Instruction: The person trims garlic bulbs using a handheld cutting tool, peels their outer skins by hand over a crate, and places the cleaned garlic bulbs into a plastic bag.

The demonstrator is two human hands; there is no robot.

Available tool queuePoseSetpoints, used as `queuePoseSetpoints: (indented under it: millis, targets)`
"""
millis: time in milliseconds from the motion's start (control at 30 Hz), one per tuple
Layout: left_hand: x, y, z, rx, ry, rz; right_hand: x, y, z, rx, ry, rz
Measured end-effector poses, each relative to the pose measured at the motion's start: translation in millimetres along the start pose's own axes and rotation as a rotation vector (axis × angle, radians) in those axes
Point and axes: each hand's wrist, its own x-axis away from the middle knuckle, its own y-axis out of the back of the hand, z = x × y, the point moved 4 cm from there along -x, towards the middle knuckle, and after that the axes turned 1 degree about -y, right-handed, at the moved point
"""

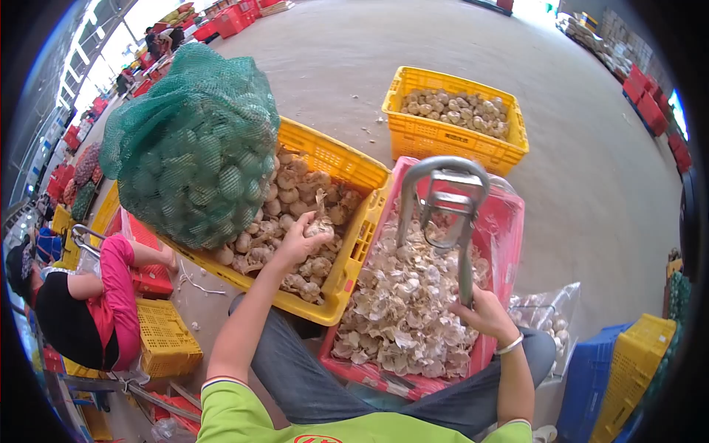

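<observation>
My left hand [299,242] is closed around a garlic bulb [320,226] whose dry stem points up. It is over a yellow crate [343,156] of garlic bulbs with stems. My right hand [486,316] grips the grey handle of a curved metal lever tool [467,269], which arches over a red crate [508,221] to my right. Trimmed garlic pieces and papery skins [410,317] heap up in that plastic-lined crate. A green mesh sack [196,148] full of bulbs rests on the yellow crate's far left part.
Another yellow crate [458,144] of garlic stands ahead. A clear bag of bulbs [550,321] lies by my right knee, near blue [591,380] and yellow crates. On the left, a seated person [81,314] works beside a yellow basket [168,338].
</observation>
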Motion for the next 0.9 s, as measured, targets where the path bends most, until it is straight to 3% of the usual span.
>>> queuePoseSetpoints:
  millis: [67,167,300,500,633,900]
  targets:
    - [33,-33,-28,0.446,0.025,0.178,1,-3,-1,-0.006,-0.034,-0.019]
    - [57,-75,-35,0.571,-0.092,0.252,9,-9,1,-0.021,-0.077,-0.086]
    - [84,-125,-36,0.613,-0.06,0.29,46,-7,31,-0.38,-0.045,-0.131]
    - [96,-162,-67,0.618,-0.123,0.287,85,29,91,-0.959,-0.103,0.05]
    - [89,-172,-81,0.587,-0.115,0.246,86,27,91,-0.864,-0.163,0.026]
    - [75,-174,-80,0.566,-0.111,0.227,63,-12,36,-0.651,-0.046,-0.113]
